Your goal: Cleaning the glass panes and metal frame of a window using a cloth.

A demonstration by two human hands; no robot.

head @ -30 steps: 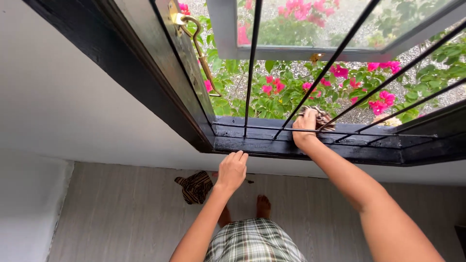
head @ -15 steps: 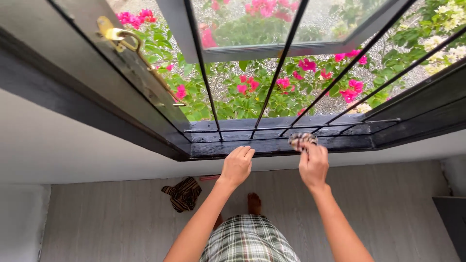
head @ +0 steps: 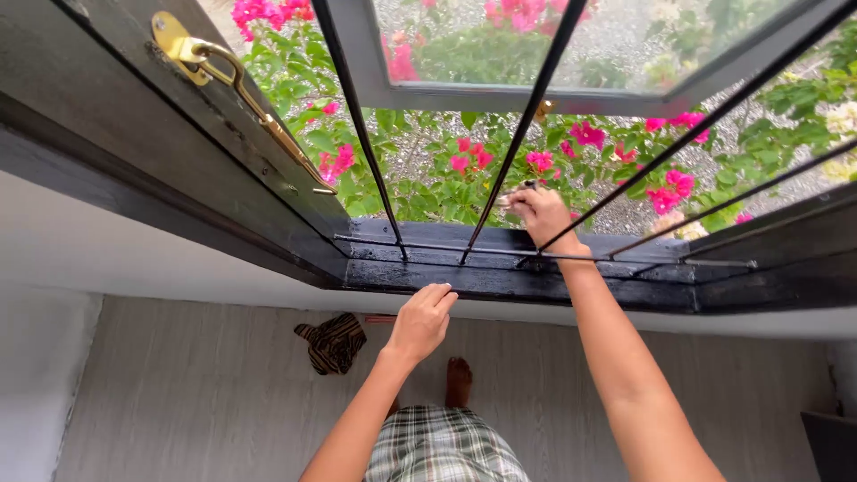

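Right hand [head: 542,214] reached out between black window bars [head: 525,125], fingers curled on a mostly hidden cloth [head: 511,198]. Left hand [head: 421,319] flat on wet sill [head: 500,281], fingers together. Best wiped bar by bar, downward, braced.

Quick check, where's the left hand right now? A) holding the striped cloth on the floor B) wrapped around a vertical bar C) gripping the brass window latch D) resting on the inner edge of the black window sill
D: the left hand lies fingers-forward on the inner edge of the black window sill, apart from the brass window latch and the striped cloth on the floor.
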